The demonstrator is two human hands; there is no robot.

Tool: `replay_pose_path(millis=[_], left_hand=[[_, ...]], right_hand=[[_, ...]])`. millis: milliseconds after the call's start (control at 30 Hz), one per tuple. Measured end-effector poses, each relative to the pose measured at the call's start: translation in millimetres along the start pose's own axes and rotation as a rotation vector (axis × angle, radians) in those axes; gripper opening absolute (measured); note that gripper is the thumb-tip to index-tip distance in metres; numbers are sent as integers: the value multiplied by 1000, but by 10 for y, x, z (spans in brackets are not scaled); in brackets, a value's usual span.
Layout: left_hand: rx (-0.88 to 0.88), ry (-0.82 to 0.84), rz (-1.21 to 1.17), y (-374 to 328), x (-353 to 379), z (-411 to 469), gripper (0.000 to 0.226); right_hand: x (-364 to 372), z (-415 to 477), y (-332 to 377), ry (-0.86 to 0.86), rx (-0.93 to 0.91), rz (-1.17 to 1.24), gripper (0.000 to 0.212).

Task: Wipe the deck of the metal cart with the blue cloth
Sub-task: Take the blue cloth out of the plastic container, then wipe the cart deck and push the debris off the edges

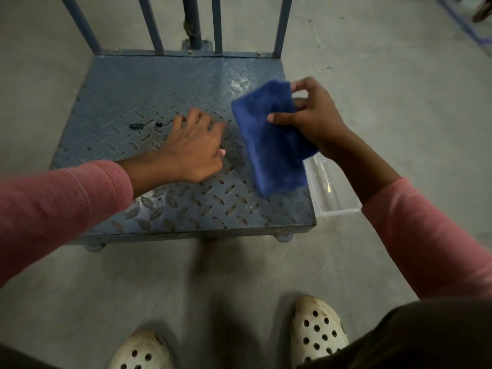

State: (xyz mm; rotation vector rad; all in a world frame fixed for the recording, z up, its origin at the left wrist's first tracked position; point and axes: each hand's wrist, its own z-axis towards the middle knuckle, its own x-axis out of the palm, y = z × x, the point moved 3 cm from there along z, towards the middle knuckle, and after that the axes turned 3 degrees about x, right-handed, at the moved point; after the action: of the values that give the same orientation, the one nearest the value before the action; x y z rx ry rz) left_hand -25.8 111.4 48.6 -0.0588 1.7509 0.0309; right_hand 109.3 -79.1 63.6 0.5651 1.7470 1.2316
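Note:
The metal cart's deck (149, 91) is blue-grey tread plate, low on the floor in front of me. My right hand (311, 115) grips the folded blue cloth (271, 139) at its upper right edge and holds it above the deck's right side. The cloth hangs down with its lower end near the deck. My left hand (194, 145) rests palm down on the middle of the deck, fingers spread, holding nothing. Two small dark marks (145, 125) lie on the deck just left of my left fingertips.
Upright blue bars (154, 25) of the cart's handle frame rise at the far edge. A clear plastic container (332, 187) sits on the concrete floor against the cart's right side. My feet in white perforated clogs (316, 331) stand just before the cart.

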Motion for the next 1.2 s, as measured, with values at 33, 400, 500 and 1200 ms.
replay_pose_path(millis=[33,400,500,1200], left_hand=[[-3,-11,6,12,-15,0,55],[36,-30,55,-51,52,-43,55],[44,-22,72,-119,120,-39,54],[158,-184,-60,-289,315,13,61]], right_hand=[[-73,-63,115,-23,-79,28,64],[99,-1191,-701,102,-424,-621,60],[32,-1333,-801,38,-421,-785,70],[944,-791,-781,-217,-102,-884,77]])
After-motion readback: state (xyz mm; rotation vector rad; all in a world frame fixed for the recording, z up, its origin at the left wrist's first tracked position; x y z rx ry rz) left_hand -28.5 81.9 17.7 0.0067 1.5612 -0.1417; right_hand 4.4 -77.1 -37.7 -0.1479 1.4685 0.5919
